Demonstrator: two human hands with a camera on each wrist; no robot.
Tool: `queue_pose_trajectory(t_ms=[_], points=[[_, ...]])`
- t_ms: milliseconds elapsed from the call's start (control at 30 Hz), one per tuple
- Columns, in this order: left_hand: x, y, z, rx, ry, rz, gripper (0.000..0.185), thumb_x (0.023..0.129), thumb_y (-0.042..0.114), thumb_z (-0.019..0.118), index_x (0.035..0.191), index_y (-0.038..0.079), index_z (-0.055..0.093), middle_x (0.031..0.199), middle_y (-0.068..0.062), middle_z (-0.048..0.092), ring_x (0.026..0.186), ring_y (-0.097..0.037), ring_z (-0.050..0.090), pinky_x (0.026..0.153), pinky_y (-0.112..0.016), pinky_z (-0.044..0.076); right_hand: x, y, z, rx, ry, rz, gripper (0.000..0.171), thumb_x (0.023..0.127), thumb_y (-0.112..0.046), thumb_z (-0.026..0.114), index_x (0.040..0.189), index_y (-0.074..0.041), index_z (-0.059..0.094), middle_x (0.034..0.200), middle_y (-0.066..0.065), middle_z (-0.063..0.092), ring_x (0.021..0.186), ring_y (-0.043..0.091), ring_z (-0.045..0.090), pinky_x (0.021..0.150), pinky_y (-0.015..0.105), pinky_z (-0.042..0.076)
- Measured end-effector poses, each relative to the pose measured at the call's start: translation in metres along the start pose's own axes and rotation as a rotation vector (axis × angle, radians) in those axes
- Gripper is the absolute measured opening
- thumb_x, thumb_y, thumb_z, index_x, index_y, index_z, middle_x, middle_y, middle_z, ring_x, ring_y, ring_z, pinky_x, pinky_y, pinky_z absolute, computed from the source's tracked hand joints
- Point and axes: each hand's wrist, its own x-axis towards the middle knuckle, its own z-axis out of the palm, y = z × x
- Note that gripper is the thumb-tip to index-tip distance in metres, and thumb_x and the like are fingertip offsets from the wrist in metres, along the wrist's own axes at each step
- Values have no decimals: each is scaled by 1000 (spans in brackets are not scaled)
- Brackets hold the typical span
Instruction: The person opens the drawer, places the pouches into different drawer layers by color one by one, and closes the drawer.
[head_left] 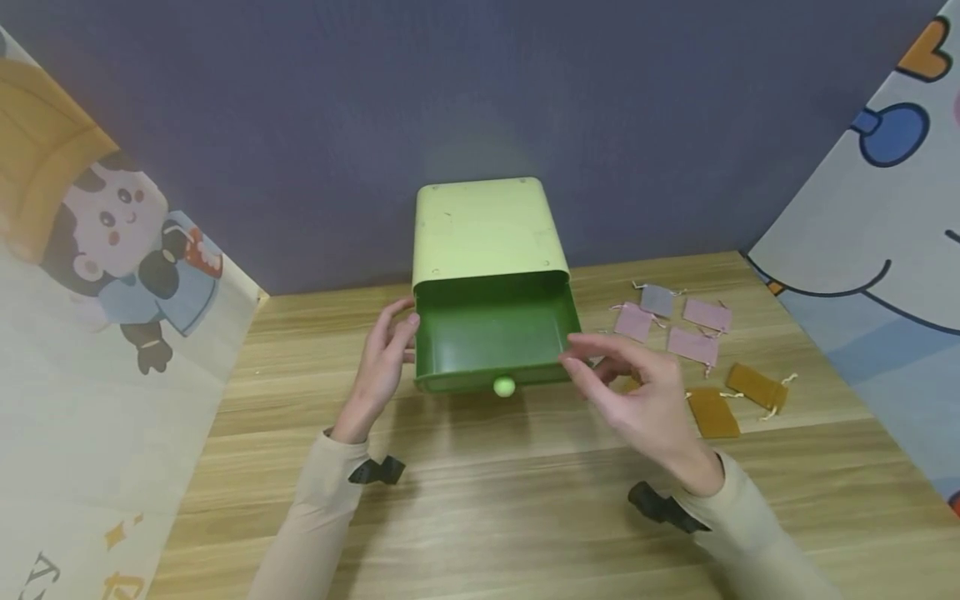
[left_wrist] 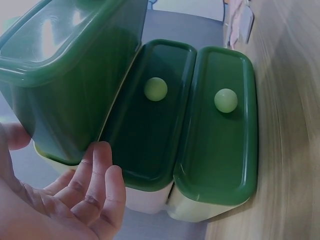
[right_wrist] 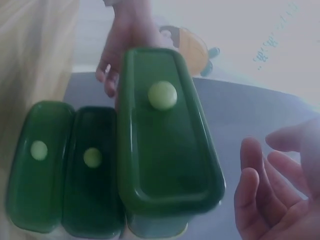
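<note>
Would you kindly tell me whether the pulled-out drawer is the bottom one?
No, the left wrist view shows the pulled-out drawer above the closed middle drawer and the closed bottom drawer.

The open drawer point(head_left: 495, 329) can be entered from above; behind, passage is blocked by the cabinet point(head_left: 483, 229) (backed by a wall point(head_left: 315, 125)). The drawer's sides are flanked by left grip point(head_left: 380, 358) and right grip point(head_left: 641, 396), with pouches point(head_left: 692, 343) spread farther right.
</note>
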Motion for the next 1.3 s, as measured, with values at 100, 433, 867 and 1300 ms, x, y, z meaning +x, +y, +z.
queue_pose_trajectory(t_ms=[100, 433, 867, 1300], points=[[0, 1, 0, -6, 1, 3, 53, 112, 35, 48, 159, 12, 45, 131, -27, 66, 95, -16, 66, 84, -29, 60, 4, 2, -6, 6, 23, 19, 36, 80, 21, 76, 112, 5, 77, 99, -6, 81, 57, 3, 67, 53, 17, 53], [2, 3, -1, -5, -5, 9, 53, 112, 36, 48, 160, 13, 44, 133, -27, 66, 96, -15, 66, 89, -38, 59, 19, 26, -25, 19, 116, 127, 29, 90, 17, 71, 118, 10, 73, 98, -19, 79, 58, 5, 68, 51, 17, 53], [4, 4, -1, 1, -19, 24, 55, 113, 36, 47, 161, 11, 42, 131, -28, 68, 94, -14, 68, 87, -36, 59, 19, 79, -34, -62, 49, 494, 38, 105, -17, 70, 139, -3, 65, 112, 11, 80, 63, 7, 70, 51, 22, 54], [-2, -6, -4, 0, -21, -5, 56, 113, 38, 48, 162, 12, 42, 139, -27, 65, 101, -22, 68, 90, -36, 59, -6, 135, -32, -447, -210, 599, 41, 101, -23, 72, 136, -1, 67, 118, 23, 77, 110, 44, 74, 96, 57, 58]])
